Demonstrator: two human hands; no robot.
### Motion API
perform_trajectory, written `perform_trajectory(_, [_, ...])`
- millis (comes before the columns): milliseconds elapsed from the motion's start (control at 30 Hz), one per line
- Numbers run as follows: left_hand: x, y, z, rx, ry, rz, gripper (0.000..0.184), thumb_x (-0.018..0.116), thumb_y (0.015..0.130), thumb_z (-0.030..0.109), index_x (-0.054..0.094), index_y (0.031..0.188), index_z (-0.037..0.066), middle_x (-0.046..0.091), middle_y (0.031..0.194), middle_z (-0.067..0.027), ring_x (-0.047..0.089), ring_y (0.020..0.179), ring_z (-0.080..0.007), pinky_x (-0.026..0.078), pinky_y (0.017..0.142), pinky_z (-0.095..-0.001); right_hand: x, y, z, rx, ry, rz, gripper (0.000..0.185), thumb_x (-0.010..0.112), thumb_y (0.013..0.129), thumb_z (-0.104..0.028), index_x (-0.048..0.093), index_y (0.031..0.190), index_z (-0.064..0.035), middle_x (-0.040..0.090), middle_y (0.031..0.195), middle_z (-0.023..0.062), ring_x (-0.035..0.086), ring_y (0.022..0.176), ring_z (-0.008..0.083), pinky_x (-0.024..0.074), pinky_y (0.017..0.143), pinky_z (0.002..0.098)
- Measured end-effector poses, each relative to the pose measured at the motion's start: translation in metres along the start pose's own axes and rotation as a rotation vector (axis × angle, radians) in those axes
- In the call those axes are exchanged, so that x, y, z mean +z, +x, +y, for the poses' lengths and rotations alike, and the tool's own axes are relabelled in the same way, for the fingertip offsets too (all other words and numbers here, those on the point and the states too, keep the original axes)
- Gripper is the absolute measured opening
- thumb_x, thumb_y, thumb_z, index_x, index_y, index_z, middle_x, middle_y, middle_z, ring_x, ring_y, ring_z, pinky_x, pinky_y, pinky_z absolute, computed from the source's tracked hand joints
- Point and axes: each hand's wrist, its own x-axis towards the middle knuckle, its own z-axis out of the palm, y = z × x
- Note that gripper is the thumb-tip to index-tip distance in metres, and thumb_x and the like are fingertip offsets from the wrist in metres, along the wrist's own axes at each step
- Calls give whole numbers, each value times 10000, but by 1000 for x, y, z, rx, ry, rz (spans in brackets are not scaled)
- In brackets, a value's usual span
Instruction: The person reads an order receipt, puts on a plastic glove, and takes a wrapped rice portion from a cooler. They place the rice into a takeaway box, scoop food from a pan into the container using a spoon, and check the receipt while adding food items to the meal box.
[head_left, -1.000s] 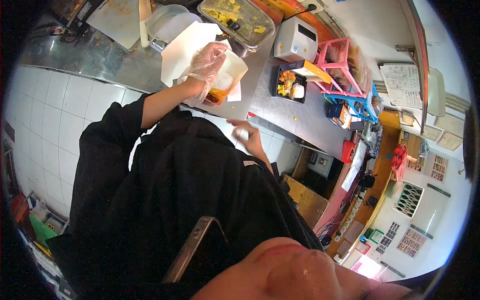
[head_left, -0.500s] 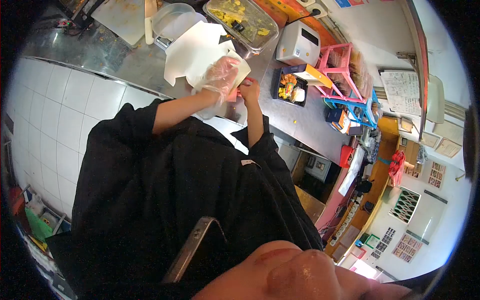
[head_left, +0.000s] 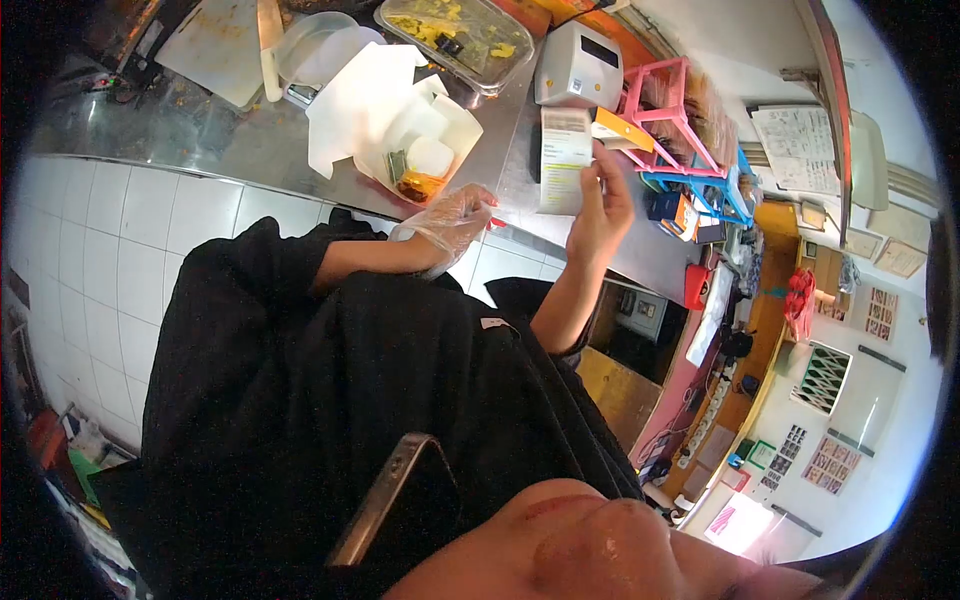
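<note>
My right hand (head_left: 598, 205) is raised over the steel counter, pinching the lower right edge of a printed paper slip (head_left: 566, 165). The slip covers most of a black food box (head_left: 522, 165), whose orange and white flap (head_left: 622, 130) shows behind it. My left hand (head_left: 455, 222), in a clear plastic glove, hovers at the counter's front edge, fingers loosely bent and apart, with nothing visible in it. Just beyond it stands an open white paper takeaway box (head_left: 463, 130) holding a white rounded portion (head_left: 430, 157) and orange-red food (head_left: 418, 186).
A clear tray with yellow scraps (head_left: 500, 75) is at the back. A white boxy device (head_left: 578, 65) stands beside pink (head_left: 685, 110) and blue (head_left: 735, 200) racks. A knife (head_left: 269, 60) and a cutting board (head_left: 215, 50) lie left on the counter (head_left: 200, 140).
My right hand has moved right and up, now with a paper slip. My gloved left hand has drawn back toward me from the white box, uncovering its food.
</note>
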Motion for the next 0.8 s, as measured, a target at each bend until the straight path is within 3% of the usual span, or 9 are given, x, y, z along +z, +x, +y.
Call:
perform_trajectory(133, [10,9,-1,-150,-61,-122,171,497,886,66,504,1057,63,516,885,-15,466,778,-83,420,701,-242,13,-19,-43,-154,18,79,331,559,854,11,546,1179,75,574,967,50,525,923,107,398,865,225])
perform_trajectory(400, [23,8,-23,-55,-163,-155,179,497,894,91,480,1069,57,501,885,-7,457,774,-89,414,694,-232,26,-30,-68,-211,66,91,321,566,851,14,550,1166,78,574,952,65,535,919,122,415,871,253])
perform_trajectory(800, [18,8,-18,-67,-112,-104,192,491,915,157,486,1073,49,497,832,-14,468,739,-101,433,678,-249,33,-32,-78,-220,99,110,354,549,851,53,527,1204,65,576,1112,121,547,1009,146,423,878,250])
